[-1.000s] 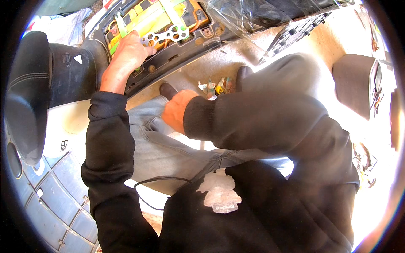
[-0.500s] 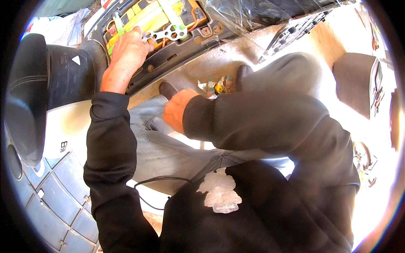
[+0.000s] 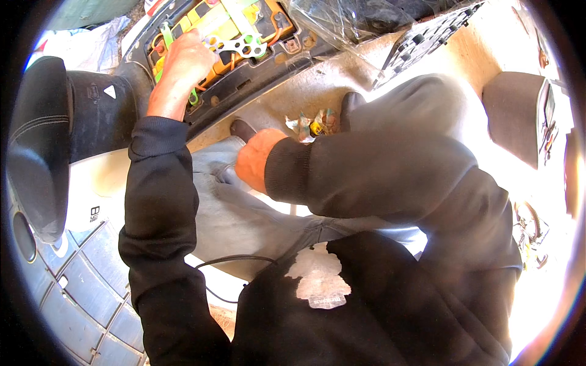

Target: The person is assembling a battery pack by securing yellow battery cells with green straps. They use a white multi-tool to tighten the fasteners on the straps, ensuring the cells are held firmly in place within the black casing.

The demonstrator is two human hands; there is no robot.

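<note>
My left hand (image 3: pixel 183 64) is closed around one end of a silver spanner (image 3: pixel 247 46) with a row of hexagonal holes. It holds the spanner over a yellow battery pack (image 3: pixel 201 19) in a dark open compartment (image 3: pixel 241 87). Light green straps (image 3: pixel 237 15) cross the pack, and orange wires run along its edge. My fingertips are partly hidden behind the hand. Close to my left thigh, my right hand (image 3: pixel 256 160) is curled into a fist, its fingers turned away, so whatever they may hold does not show.
A black padded seat (image 3: pixel 39 146) stands at the left, above grey-blue panels (image 3: pixel 85 274). Crumpled wrappers (image 3: pixel 314 125) lie on the floor between my shoes. Clear plastic film (image 3: pixel 336 24) and a black slatted part (image 3: pixel 427 41) are at the far right. A dark brown box-like object (image 3: pixel 513 116) stands beyond my right knee.
My left hand has shifted slightly away from me, and the hand end of the spanner has tilted farther away with it. My right hand has stayed in place.
</note>
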